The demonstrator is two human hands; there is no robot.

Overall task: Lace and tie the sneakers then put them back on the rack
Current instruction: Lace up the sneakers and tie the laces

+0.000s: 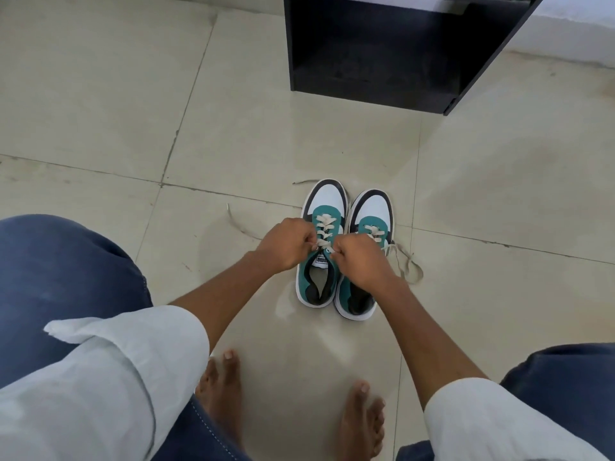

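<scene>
Two teal, white and black sneakers stand side by side on the tiled floor, toes pointing away from me. The left sneaker (324, 207) has a cream lace (324, 224) crossed through most of its eyelets. My left hand (286, 242) and my right hand (357, 257) meet over its tongue, each pinching that lace near the top eyelets. Loose lace ends trail on the floor to the left. The right sneaker (372, 207) is partly hidden by my right hand; its lace (407, 264) lies loose in a loop to the right.
A black open shoe rack (382, 58) stands on the floor beyond the sneakers, its lower shelf bare. My bare feet (223, 387) and blue-jeaned knees (56, 267) frame the near floor. A white wall base runs at the top right.
</scene>
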